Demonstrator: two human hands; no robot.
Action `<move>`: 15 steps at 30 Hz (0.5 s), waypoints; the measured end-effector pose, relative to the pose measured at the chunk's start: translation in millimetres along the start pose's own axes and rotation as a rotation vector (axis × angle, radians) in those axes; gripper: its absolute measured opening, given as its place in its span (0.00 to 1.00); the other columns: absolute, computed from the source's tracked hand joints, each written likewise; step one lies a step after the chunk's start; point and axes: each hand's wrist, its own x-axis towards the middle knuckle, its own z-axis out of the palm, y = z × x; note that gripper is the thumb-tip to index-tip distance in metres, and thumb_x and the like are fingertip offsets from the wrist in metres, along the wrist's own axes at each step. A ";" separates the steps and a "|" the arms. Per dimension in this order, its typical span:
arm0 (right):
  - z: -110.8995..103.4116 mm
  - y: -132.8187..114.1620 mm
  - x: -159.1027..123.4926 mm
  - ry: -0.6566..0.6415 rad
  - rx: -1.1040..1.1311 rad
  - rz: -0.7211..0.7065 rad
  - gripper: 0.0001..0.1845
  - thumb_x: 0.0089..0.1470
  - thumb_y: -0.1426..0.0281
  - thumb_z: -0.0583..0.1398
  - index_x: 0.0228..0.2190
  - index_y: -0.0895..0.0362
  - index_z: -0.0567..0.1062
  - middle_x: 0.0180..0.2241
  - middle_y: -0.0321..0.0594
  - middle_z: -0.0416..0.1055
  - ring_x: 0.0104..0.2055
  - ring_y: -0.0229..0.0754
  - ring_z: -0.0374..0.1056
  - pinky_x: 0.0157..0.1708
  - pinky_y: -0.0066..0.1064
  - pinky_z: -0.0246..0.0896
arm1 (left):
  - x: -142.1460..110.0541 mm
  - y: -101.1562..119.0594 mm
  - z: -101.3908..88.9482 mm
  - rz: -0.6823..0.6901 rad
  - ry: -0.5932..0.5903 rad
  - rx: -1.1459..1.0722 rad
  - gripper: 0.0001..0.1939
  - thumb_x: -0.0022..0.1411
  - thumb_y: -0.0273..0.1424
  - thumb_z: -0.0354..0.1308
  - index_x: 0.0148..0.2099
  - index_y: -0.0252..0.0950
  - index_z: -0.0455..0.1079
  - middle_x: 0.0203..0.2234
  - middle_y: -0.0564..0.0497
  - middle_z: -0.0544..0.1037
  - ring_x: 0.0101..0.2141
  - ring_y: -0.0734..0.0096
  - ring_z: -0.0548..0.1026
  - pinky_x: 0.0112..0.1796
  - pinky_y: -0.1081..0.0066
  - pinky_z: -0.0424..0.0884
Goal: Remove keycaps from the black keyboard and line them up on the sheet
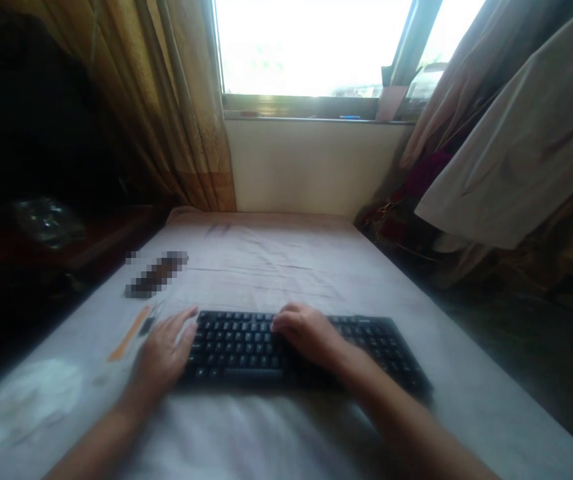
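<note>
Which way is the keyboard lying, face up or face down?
Face up: the black keyboard shows its rows of keys to the camera, and the right hand is over some of them.

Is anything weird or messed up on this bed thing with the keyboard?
One thing: the blocky patch on the light cloth, beyond the left hand. It looks odd because its squares hide whatever lies there. I see no spill or damage on the keyboard, though the picture is blurry.
</note>
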 end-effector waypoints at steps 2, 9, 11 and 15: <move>-3.2 3.4 -4.6 -0.012 0.013 0.009 0.11 0.54 0.79 0.60 0.30 0.55 0.81 0.34 0.40 0.77 0.34 0.39 0.73 0.37 0.29 0.68 | 4.2 10.4 13.4 -0.117 -0.039 -0.079 0.24 0.66 0.44 0.44 0.52 0.35 0.71 0.47 0.42 0.80 0.49 0.57 0.77 0.50 0.57 0.73; -37.8 19.0 -10.3 -0.188 0.058 0.117 0.12 0.54 0.81 0.59 0.29 0.54 0.80 0.33 0.38 0.76 0.33 0.37 0.72 0.36 0.26 0.67 | -5.9 3.0 23.2 -0.360 -0.142 -0.209 0.26 0.64 0.49 0.43 0.55 0.41 0.68 0.53 0.44 0.76 0.55 0.52 0.72 0.53 0.52 0.71; -46.5 20.8 -10.7 -0.239 0.055 0.165 0.13 0.53 0.81 0.59 0.29 0.54 0.80 0.33 0.37 0.76 0.33 0.36 0.72 0.35 0.26 0.67 | -9.0 -2.0 21.3 -0.415 -0.187 -0.236 0.25 0.64 0.50 0.43 0.56 0.45 0.68 0.54 0.47 0.75 0.55 0.49 0.72 0.53 0.48 0.70; -58.4 24.8 -13.5 -0.322 0.037 0.252 0.13 0.52 0.82 0.60 0.30 0.53 0.81 0.33 0.36 0.76 0.33 0.36 0.72 0.35 0.25 0.66 | -17.8 -12.5 24.0 -0.346 -0.192 -0.191 0.22 0.65 0.47 0.44 0.59 0.52 0.64 0.56 0.53 0.74 0.55 0.50 0.72 0.53 0.47 0.70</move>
